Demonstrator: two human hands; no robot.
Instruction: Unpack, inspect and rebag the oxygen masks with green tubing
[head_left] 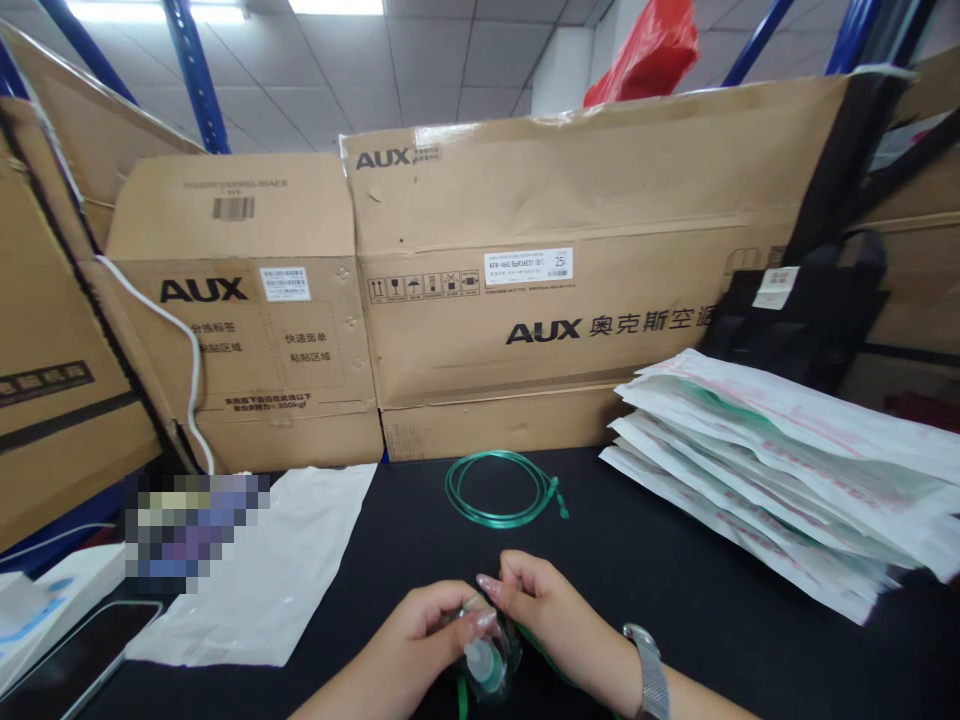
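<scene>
Near the bottom centre, my left hand [442,625] is closed on a clear plastic mask [501,650] with a pale green round fitting. My right hand [536,600] is beside it at the mask's upper right edge, fingers pinched together; what they hold is too small to make out. A green strap [462,697] hangs below the mask, and a green strand runs under my right hand. Beyond my hands, a coiled green tube [499,522] with a connector at its right end lies on the black table [405,540].
A stack of white packages [750,480] lies at the right. On the left are a flat white package [292,570], a phone [90,660] and a white box [67,600]. Cardboard panels [480,360] stand along the back, with a black bag [795,320] at the right.
</scene>
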